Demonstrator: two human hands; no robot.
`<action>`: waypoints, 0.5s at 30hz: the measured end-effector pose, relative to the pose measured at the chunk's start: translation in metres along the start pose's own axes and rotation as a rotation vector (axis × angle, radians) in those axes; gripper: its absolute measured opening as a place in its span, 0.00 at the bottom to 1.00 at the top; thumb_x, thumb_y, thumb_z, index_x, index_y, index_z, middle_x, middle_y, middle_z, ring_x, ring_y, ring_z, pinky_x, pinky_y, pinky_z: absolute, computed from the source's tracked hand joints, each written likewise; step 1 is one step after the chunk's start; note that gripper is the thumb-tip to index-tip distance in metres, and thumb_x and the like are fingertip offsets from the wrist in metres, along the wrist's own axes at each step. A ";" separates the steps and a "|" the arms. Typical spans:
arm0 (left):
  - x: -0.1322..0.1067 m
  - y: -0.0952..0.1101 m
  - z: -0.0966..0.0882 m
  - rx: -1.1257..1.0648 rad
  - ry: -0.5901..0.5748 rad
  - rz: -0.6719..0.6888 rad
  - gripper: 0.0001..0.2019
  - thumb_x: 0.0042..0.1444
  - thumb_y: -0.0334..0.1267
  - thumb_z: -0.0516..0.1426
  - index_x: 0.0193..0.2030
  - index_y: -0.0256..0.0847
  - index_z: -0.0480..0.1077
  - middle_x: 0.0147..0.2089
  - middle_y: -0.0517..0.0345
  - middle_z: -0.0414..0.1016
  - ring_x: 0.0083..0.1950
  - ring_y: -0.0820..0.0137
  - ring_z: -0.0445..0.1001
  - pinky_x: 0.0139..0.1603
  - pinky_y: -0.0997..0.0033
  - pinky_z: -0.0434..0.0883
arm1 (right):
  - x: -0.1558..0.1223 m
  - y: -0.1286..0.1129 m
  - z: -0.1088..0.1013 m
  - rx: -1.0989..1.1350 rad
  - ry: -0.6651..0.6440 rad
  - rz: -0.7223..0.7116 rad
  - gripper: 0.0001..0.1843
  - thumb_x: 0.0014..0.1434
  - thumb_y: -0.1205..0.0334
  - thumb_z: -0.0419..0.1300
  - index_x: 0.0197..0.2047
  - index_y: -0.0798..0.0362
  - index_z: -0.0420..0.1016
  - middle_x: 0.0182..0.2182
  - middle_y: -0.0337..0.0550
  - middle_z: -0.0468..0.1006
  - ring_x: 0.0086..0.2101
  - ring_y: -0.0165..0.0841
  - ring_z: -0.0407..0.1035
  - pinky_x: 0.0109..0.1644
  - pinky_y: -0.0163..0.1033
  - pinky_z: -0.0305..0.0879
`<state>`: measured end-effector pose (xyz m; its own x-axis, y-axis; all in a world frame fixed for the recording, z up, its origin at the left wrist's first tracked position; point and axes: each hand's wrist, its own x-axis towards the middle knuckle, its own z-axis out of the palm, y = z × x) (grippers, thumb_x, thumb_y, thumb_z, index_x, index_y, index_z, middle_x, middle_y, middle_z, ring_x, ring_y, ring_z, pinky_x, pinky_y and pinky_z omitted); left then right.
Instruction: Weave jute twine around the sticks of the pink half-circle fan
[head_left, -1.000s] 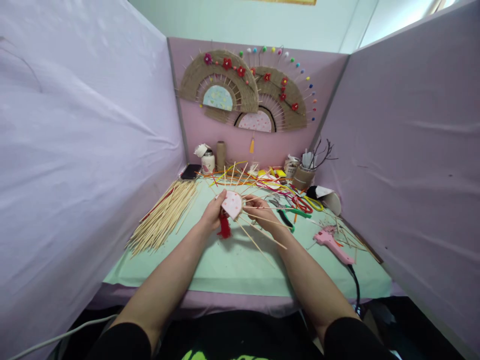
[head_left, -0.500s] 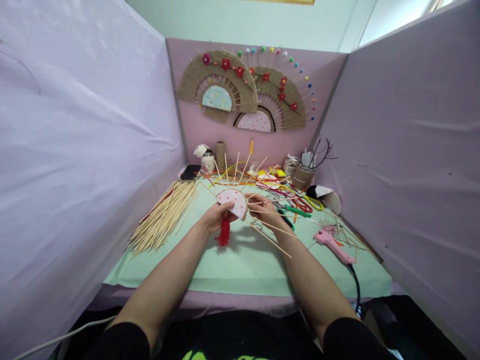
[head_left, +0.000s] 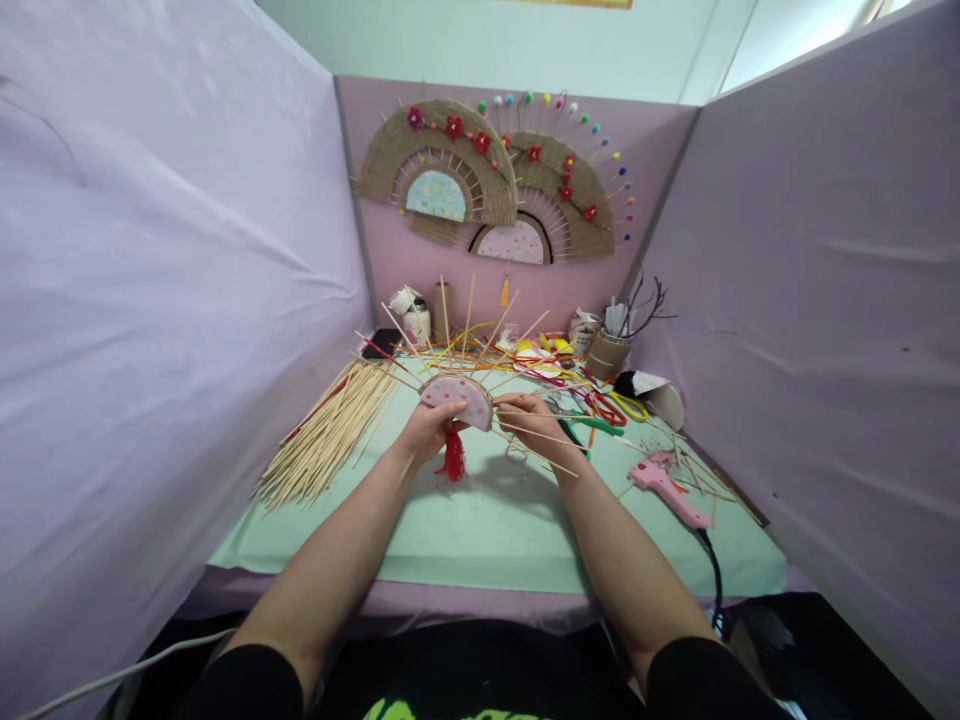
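Observation:
My left hand (head_left: 429,432) grips a half-round fan base (head_left: 459,398) covered in pink dotted fabric, its thumb lying across the front. Thin wooden sticks (head_left: 471,312) radiate from the curved edge, and the one at the far left is partly red. Below the base hangs a red tassel (head_left: 453,454), near the left fingers. At the right edge of the base, my right hand (head_left: 526,418) is closed with thumb and fingertips pinching one of the sticks. Other sticks pass across and below that hand. The fingertips behind the base are hidden.
A pile of loose sticks (head_left: 330,435) lies at left. On the right are green-handled pliers (head_left: 596,424), a pink glue gun (head_left: 667,490) and its cable. Coloured pipe cleaners and jars line the back. Finished fans (head_left: 442,140) hang on the back panel between fabric side walls.
The fan base has tilted and turned counterclockwise, so its sticks point more to the left and upward. The tassel has shifted slightly right and up. Both hands keep hold.

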<state>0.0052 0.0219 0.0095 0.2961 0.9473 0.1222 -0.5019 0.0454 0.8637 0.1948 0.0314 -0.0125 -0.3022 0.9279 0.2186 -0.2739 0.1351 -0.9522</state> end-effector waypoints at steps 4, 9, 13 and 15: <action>-0.001 -0.001 0.001 -0.025 0.011 0.012 0.14 0.36 0.32 0.67 0.33 0.36 0.74 0.30 0.57 0.77 0.32 0.70 0.75 0.35 0.72 0.71 | 0.000 -0.001 0.002 -0.026 -0.005 0.018 0.17 0.42 0.52 0.70 0.33 0.54 0.79 0.18 0.34 0.65 0.21 0.23 0.53 0.25 0.33 0.48; -0.003 0.001 -0.001 -0.062 -0.044 0.000 0.16 0.36 0.33 0.65 0.36 0.34 0.75 0.35 0.51 0.79 0.34 0.67 0.76 0.37 0.70 0.72 | -0.002 -0.001 0.002 -0.095 -0.054 0.032 0.19 0.43 0.50 0.69 0.34 0.56 0.79 0.18 0.34 0.63 0.21 0.23 0.53 0.25 0.33 0.49; -0.003 0.003 -0.003 -0.082 -0.086 -0.025 0.20 0.37 0.34 0.64 0.41 0.33 0.74 0.46 0.45 0.78 0.42 0.62 0.77 0.41 0.67 0.72 | -0.004 -0.001 -0.001 -0.162 -0.086 0.039 0.20 0.45 0.49 0.67 0.36 0.57 0.79 0.18 0.36 0.64 0.22 0.25 0.55 0.26 0.33 0.50; -0.003 0.004 -0.005 -0.082 -0.076 -0.025 0.21 0.37 0.34 0.63 0.42 0.33 0.74 0.46 0.46 0.78 0.41 0.63 0.77 0.40 0.68 0.72 | -0.004 -0.001 -0.001 -0.172 -0.088 0.047 0.21 0.46 0.49 0.67 0.37 0.58 0.80 0.19 0.37 0.65 0.23 0.25 0.56 0.27 0.33 0.51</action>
<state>-0.0012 0.0211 0.0103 0.3683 0.9190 0.1403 -0.5573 0.0975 0.8246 0.1976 0.0276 -0.0126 -0.3919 0.9016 0.1832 -0.0992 0.1565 -0.9827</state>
